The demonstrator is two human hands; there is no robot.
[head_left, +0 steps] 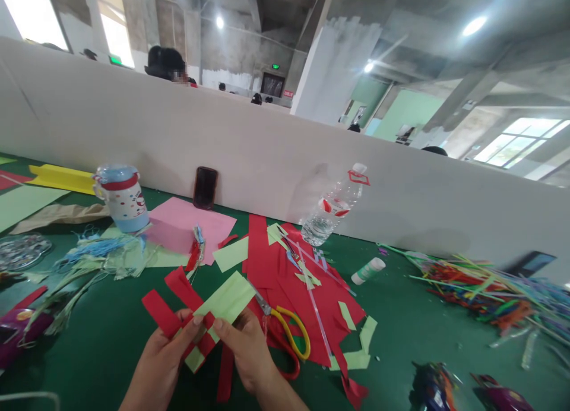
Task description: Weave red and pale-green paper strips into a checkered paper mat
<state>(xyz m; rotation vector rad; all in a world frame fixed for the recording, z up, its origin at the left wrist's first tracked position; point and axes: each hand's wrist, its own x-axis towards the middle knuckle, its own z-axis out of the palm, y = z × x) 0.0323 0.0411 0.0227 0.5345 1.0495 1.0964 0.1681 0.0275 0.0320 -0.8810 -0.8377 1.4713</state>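
My left hand point(162, 354) and my right hand point(247, 348) are closed together on a small weave of red paper strips point(178, 295) and a light green paper strip point(227, 298). I hold it just above the green table point(107, 334), at the near edge. The green strip runs up to the right, and the red strips cross it and stick out to the upper left. Scissors with yellow and red handles point(289, 340) lie just right of my right hand, on red paper sheets point(285, 274).
A blue cup with a red band point(122, 197), pink paper point(189, 224), a dark phone point(205, 187) leaning on the white partition point(267, 155), a tilted water bottle point(333, 206), a glue stick point(368, 270) and a pile of coloured sticks point(485, 289) surround me.
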